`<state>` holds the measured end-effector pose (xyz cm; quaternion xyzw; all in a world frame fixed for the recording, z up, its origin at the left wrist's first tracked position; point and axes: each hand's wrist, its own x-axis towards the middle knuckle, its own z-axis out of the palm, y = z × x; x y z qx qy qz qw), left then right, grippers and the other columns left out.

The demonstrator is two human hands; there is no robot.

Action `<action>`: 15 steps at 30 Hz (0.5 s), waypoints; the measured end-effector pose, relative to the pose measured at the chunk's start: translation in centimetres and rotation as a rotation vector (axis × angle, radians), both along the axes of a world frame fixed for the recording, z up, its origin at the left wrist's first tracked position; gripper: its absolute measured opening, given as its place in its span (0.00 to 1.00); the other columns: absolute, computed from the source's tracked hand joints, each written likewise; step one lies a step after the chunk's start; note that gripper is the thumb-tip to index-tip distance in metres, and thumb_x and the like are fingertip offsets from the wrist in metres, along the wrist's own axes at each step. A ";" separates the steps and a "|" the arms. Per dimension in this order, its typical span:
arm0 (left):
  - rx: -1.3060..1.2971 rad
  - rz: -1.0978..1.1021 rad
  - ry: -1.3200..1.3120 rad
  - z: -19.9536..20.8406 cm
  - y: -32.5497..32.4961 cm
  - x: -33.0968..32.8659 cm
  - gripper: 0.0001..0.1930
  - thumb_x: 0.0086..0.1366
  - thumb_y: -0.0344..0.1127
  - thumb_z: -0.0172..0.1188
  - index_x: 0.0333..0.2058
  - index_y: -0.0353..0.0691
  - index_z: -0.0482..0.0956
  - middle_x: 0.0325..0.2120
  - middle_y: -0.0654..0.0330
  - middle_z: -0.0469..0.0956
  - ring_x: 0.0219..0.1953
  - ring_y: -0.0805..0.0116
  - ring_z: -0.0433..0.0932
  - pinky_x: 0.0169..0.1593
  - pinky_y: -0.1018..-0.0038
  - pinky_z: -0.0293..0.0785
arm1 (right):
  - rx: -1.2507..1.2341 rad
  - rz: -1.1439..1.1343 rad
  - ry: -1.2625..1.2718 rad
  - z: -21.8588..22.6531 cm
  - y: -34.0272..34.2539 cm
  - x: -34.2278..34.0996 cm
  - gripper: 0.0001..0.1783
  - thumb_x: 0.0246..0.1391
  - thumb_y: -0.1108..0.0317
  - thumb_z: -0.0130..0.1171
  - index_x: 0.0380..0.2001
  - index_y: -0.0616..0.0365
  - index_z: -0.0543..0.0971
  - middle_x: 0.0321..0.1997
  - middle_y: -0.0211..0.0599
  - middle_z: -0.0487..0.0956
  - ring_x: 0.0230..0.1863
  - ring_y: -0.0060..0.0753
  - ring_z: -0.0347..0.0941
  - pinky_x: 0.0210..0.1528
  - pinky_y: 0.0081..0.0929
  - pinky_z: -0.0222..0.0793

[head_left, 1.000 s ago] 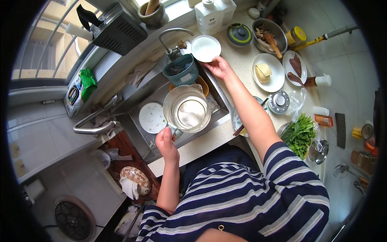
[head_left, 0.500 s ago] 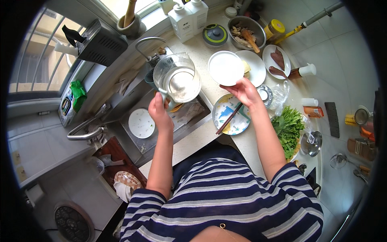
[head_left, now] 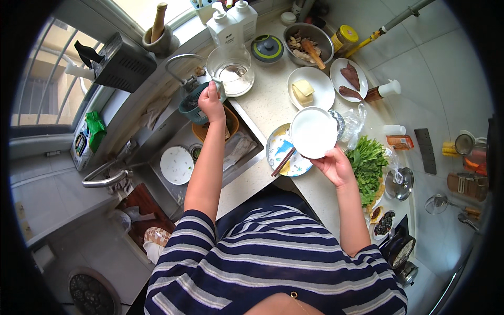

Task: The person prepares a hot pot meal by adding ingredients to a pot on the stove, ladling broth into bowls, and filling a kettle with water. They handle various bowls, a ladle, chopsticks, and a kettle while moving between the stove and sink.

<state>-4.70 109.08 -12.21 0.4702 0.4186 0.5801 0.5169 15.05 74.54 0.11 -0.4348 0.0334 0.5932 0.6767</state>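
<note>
My left hand [head_left: 211, 103] is closed round the handle of a clear glass pitcher [head_left: 242, 85], over the counter by the sink's far corner. Whether its base touches the counter I cannot tell. With my right hand [head_left: 336, 167] I grip the near rim of a white bowl [head_left: 313, 131]. The bowl hangs partly over a patterned plate [head_left: 274, 149], on which brown chopsticks [head_left: 283, 161] rest. Just beyond the bowl, a white plate [head_left: 321, 79] carries pale yellow blocks [head_left: 303, 91].
The sink [head_left: 173, 205] holds a speckled white bowl [head_left: 176, 165], an orange basket [head_left: 231, 126] and a teal basket [head_left: 192, 103]. Leafy greens [head_left: 365, 165] lie on the right. A metal bowl [head_left: 324, 39] with a wooden spatula and pump bottles [head_left: 226, 32] stand at the back.
My left hand has moved the pitcher away from me, to the back of the counter. My right hand has brought the white bowl nearer and right, uncovering the plate of yellow blocks.
</note>
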 end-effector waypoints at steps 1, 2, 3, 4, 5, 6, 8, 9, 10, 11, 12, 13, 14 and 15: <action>0.007 -0.002 0.002 0.1 0.1 0.0 0.23 0.71 0.46 0.58 0.18 0.40 0.67 0.18 0.71 0.64 0.22 0.80 0.60 0.28 0.76 0.56 | -0.007 -0.008 0.012 0.0 -0.3 -0.2 0.33 0.54 0.77 0.49 0.65 0.61 0.61 0.54 0.51 0.76 0.47 0.48 0.80 0.51 0.46 0.82; -0.034 -0.043 0.036 0.1 0.3 -0.1 0.22 0.71 0.47 0.58 0.19 0.42 0.69 0.19 0.71 0.66 0.24 0.79 0.61 0.31 0.76 0.58 | -0.010 -0.009 0.008 0.2 -0.5 -0.4 0.32 0.54 0.77 0.49 0.65 0.61 0.62 0.54 0.51 0.76 0.46 0.48 0.80 0.51 0.46 0.82; -0.028 -0.122 0.048 0.8 0.8 -0.2 0.23 0.71 0.51 0.58 0.20 0.42 0.72 0.20 0.71 0.68 0.25 0.78 0.63 0.32 0.77 0.59 | -0.014 -0.011 0.001 0.4 -0.6 -0.6 0.32 0.54 0.77 0.49 0.65 0.61 0.62 0.54 0.50 0.76 0.47 0.48 0.80 0.51 0.46 0.82; -0.112 -0.146 0.023 1.4 0.8 -0.2 0.23 0.71 0.53 0.57 0.22 0.42 0.74 0.20 0.70 0.69 0.25 0.78 0.64 0.33 0.77 0.59 | -0.017 -0.014 -0.006 0.5 -0.6 -0.7 0.33 0.54 0.77 0.49 0.65 0.60 0.61 0.55 0.50 0.76 0.47 0.48 0.80 0.51 0.46 0.82; -0.197 -0.170 -0.002 1.9 0.8 -0.1 0.24 0.71 0.55 0.57 0.23 0.42 0.76 0.21 0.70 0.71 0.25 0.78 0.65 0.33 0.77 0.60 | -0.021 -0.018 -0.013 0.6 -0.7 -0.9 0.33 0.54 0.77 0.49 0.65 0.60 0.61 0.55 0.50 0.76 0.47 0.48 0.80 0.50 0.46 0.82; -0.321 -0.159 0.092 1.5 2.2 -1.5 0.24 0.71 0.58 0.55 0.27 0.41 0.79 0.24 0.69 0.74 0.27 0.78 0.68 0.34 0.77 0.63 | -0.023 0.001 -0.022 0.9 -0.6 -1.2 0.34 0.54 0.77 0.49 0.66 0.59 0.60 0.55 0.50 0.75 0.47 0.47 0.80 0.50 0.46 0.82; -0.549 -0.152 0.017 1.1 4.8 -2.7 0.27 0.68 0.63 0.55 0.33 0.40 0.78 0.27 0.65 0.77 0.31 0.71 0.73 0.37 0.72 0.70 | -0.011 0.017 -0.024 1.3 -0.2 -1.8 0.33 0.53 0.76 0.50 0.64 0.59 0.62 0.54 0.48 0.76 0.48 0.45 0.80 0.50 0.45 0.82; -0.691 -0.053 -0.075 0.9 6.1 -2.8 0.29 0.67 0.64 0.55 0.35 0.39 0.77 0.26 0.63 0.78 0.30 0.67 0.74 0.37 0.70 0.74 | -0.007 0.019 -0.026 1.5 -0.2 -2.0 0.32 0.53 0.76 0.51 0.63 0.59 0.63 0.54 0.47 0.76 0.48 0.43 0.80 0.50 0.45 0.82; -0.754 -0.014 -0.196 -0.4 8.0 -3.8 0.30 0.64 0.64 0.60 0.38 0.37 0.72 0.32 0.56 0.76 0.32 0.61 0.76 0.44 0.61 0.80 | -0.007 0.038 -0.023 1.8 0.0 -2.4 0.33 0.53 0.76 0.51 0.64 0.58 0.63 0.55 0.47 0.76 0.49 0.44 0.80 0.51 0.45 0.82; -0.812 0.003 -0.311 -1.8 9.9 -4.7 0.31 0.62 0.61 0.64 0.39 0.34 0.71 0.37 0.51 0.73 0.34 0.59 0.76 0.47 0.60 0.82 | -0.006 0.056 -0.023 2.1 0.3 -2.6 0.33 0.52 0.76 0.51 0.64 0.58 0.62 0.55 0.47 0.75 0.49 0.44 0.79 0.51 0.45 0.82; -0.924 0.005 -0.400 -2.5 11.6 -4.8 0.31 0.62 0.60 0.65 0.40 0.32 0.71 0.37 0.51 0.73 0.33 0.59 0.76 0.44 0.62 0.83 | -0.009 0.060 -0.023 2.2 0.4 -2.8 0.34 0.52 0.76 0.52 0.65 0.57 0.62 0.56 0.47 0.75 0.50 0.44 0.79 0.51 0.45 0.81; -1.039 0.005 -0.487 -2.8 12.9 -4.6 0.32 0.61 0.59 0.66 0.41 0.31 0.71 0.37 0.51 0.72 0.33 0.59 0.76 0.41 0.64 0.83 | -0.002 0.059 -0.015 2.2 0.4 -3.0 0.34 0.52 0.76 0.52 0.65 0.57 0.62 0.57 0.47 0.74 0.51 0.44 0.79 0.52 0.46 0.81; -1.106 0.002 -0.601 -3.2 14.0 -4.5 0.32 0.60 0.59 0.67 0.37 0.32 0.68 0.32 0.52 0.72 0.30 0.60 0.76 0.36 0.68 0.84 | 0.006 0.059 -0.007 2.2 0.4 -3.3 0.35 0.52 0.76 0.52 0.66 0.57 0.61 0.58 0.47 0.74 0.52 0.45 0.78 0.52 0.46 0.81; -1.085 0.053 -0.630 -3.7 14.7 -4.0 0.31 0.58 0.58 0.70 0.32 0.35 0.65 0.27 0.55 0.71 0.27 0.62 0.76 0.34 0.69 0.84 | 0.010 0.054 0.001 2.2 0.4 -3.5 0.36 0.52 0.76 0.52 0.66 0.57 0.61 0.59 0.47 0.73 0.53 0.45 0.78 0.53 0.46 0.81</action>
